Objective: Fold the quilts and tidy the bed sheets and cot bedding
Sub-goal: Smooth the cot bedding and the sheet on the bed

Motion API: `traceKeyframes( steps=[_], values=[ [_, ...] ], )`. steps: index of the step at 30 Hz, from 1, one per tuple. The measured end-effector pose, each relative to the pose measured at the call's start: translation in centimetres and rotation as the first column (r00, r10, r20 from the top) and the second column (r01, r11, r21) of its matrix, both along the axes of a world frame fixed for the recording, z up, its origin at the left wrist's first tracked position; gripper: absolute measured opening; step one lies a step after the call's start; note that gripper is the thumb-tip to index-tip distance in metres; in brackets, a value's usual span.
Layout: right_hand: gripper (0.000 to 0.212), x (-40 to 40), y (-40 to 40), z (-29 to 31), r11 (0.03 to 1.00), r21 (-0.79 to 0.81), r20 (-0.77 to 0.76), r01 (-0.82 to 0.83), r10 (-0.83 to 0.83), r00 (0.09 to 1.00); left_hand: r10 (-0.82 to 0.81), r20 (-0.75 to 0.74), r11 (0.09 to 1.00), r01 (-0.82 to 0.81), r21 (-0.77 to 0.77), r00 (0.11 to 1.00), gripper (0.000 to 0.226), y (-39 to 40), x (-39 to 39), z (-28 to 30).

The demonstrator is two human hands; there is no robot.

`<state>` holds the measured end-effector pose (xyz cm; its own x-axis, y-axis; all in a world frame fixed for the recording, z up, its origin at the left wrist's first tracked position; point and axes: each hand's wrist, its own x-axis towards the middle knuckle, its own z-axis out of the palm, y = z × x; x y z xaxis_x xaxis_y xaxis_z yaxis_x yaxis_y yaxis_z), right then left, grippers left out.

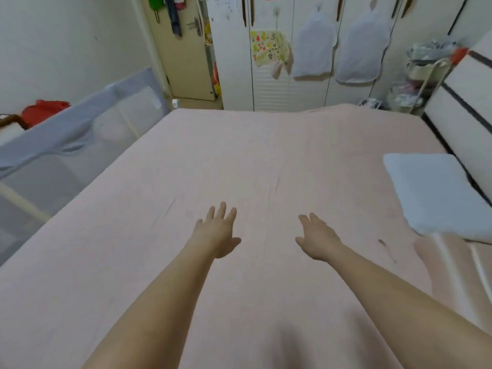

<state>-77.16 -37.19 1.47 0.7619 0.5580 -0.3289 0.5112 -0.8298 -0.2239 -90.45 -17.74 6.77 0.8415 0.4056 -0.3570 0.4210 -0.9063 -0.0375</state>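
Observation:
A pink bed sheet (239, 161) covers the whole bed, spread nearly flat with a few faint creases near the middle. My left hand (217, 231) reaches out over the sheet's centre, palm down, fingers straight and spread. My right hand (318, 239) is stretched out beside it, about a hand's width to the right, fingers also straight. Neither hand holds anything. A white pillow (436, 193) lies at the bed's right side by the headboard.
A grey mesh bed rail (66, 145) runs along the left edge of the bed. The white headboard (468, 102) is at the right. White wardrobes (292, 83) with hanging cloths stand beyond the far edge, a door (183, 62) left of them, a cluttered rack (423, 81) in the corner.

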Motion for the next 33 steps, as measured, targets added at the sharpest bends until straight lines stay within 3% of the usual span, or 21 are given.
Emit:
traceKeyframes(
  steps=[6,13,17,22,28,33],
  values=[
    [0.066,0.9,9.5,-6.6,0.989,0.067,-0.047,0.134,-0.131,0.99,-0.117,0.015,0.993,0.117,0.001,0.993,0.075,9.0,4.0,-5.9],
    [0.07,4.6,15.2,-20.1,0.99,-0.009,0.057,0.144,-0.143,0.988,-0.122,0.087,0.991,0.126,-0.05,0.989,0.071,14.7,8.1,-22.0],
    [0.07,6.9,17.9,-28.4,0.933,0.027,0.134,0.358,-0.358,0.924,-0.107,0.112,0.988,0.118,-0.098,0.988,0.071,18.4,10.3,-31.8],
    [0.068,9.1,24.1,-35.1,0.814,0.04,0.088,0.58,-0.581,0.809,-0.178,0.223,0.979,0.196,-0.06,0.959,0.077,25.8,12.6,-39.5],
    [0.071,10.3,40.7,-38.7,0.865,0.057,0.214,0.499,-0.499,0.84,-0.193,0.323,0.977,0.211,-0.021,0.926,0.076,41.8,14.8,-42.8],
    [0.069,6.7,58.4,-38.4,0.957,0.09,0.217,0.274,-0.288,0.933,-0.075,0.296,0.997,0.082,-0.011,0.952,0.069,56.3,10.4,-42.8]
  ],
)
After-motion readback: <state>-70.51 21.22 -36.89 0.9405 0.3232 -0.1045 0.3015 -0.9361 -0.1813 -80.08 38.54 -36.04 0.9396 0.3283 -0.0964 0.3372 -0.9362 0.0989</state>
